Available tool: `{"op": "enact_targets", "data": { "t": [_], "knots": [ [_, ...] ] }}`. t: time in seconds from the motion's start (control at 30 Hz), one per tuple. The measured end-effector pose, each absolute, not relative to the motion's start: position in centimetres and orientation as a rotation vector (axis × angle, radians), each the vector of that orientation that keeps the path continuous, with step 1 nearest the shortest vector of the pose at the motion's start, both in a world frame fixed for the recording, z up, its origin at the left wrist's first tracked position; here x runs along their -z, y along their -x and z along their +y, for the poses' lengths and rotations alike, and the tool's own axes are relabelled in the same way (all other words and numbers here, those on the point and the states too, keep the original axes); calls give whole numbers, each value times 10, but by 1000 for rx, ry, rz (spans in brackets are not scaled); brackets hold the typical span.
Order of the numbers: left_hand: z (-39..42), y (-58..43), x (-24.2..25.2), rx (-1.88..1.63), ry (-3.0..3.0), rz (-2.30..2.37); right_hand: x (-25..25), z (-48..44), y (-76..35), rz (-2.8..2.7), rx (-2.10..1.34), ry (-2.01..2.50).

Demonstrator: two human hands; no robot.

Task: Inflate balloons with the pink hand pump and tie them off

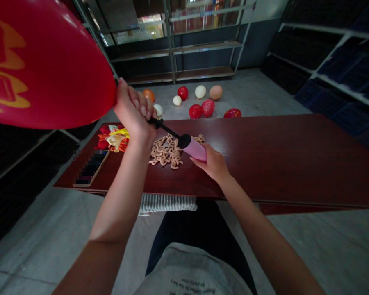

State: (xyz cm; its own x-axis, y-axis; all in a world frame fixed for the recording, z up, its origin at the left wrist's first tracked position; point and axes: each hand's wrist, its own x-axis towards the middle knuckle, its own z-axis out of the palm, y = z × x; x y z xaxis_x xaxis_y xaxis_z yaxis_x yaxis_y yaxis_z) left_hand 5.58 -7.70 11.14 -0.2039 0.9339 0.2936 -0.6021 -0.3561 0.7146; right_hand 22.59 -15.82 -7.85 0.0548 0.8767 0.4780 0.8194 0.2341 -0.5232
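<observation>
A large red balloon (64,69) with yellow printing fills the upper left, blown up, its neck end at my left hand (133,104). That hand is closed around the balloon neck and the black end of a hand balloon pump, whose nozzle is hidden by my fingers. A black rod (171,130) runs from there into the pump's pink barrel (197,150). My right hand (213,163) is wrapped round the lower part of this barrel, over the table. Beneath the pump lies a pile of beige, curly, worm-like pieces (166,151).
On the brown table (279,159), a heap of uninflated coloured balloons (117,141) lies left beside a phone (92,168). Several small inflated balloons (208,107) rest on the floor beyond. Shelves (203,49) stand behind; dark blue crates (344,90) line the right.
</observation>
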Motion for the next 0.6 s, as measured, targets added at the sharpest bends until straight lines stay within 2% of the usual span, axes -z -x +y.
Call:
{"op": "enact_targets", "data": {
  "t": [0.3,0.6],
  "knots": [
    [-69,-108,-36,-1656,-677,559,74,-159,-227,-1649,9,1713],
    [-55,-65,-12,-1651,-356,698,71,-160,-217,-1843,135,1701]
  ]
}}
